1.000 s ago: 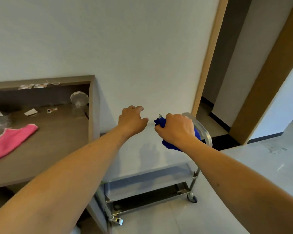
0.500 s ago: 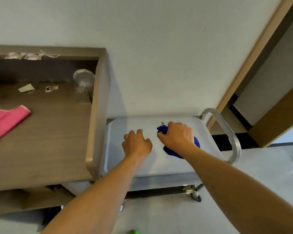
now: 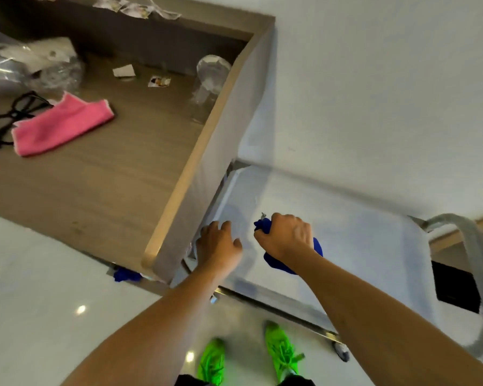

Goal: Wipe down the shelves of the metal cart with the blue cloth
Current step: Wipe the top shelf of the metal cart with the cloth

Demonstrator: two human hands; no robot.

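A metal cart [image 3: 374, 263] is seen from above, parked against a pale wall, with its top shelf [image 3: 354, 246] spread directly beneath and ahead of both hands. The shelf's long axis runs crosswise, from beside the left hand out past the right hand toward a curved handle [image 3: 474, 277] at the far right end. Most of the bare shelf is found to the right of the hands and beyond them; only a narrow strip is left on the left side, where a wooden surface [image 3: 95, 190] stands just beside the cart.

On that surface, well to the left of the hands, a pink cloth [image 3: 62, 125], black glasses [image 3: 9, 118] and crumpled plastic are laid.

The right hand [image 3: 286, 236] is clenched around the blue cloth [image 3: 293, 260], which is bunched into a wad and shown bulging out below the wrist and between the fingers. It cannot be told whether the cloth is touching the shelf yet. The left hand [image 3: 219, 243] is held just beside it, fingers loosely curled, nothing grasped, near the shelf's left rim.

The right hand is judged the nearer one for wiping, and a sweep rightward along the shelf's length is likely called for.

Bright green shoes [image 3: 248, 355] are visible on the floor below the arms.
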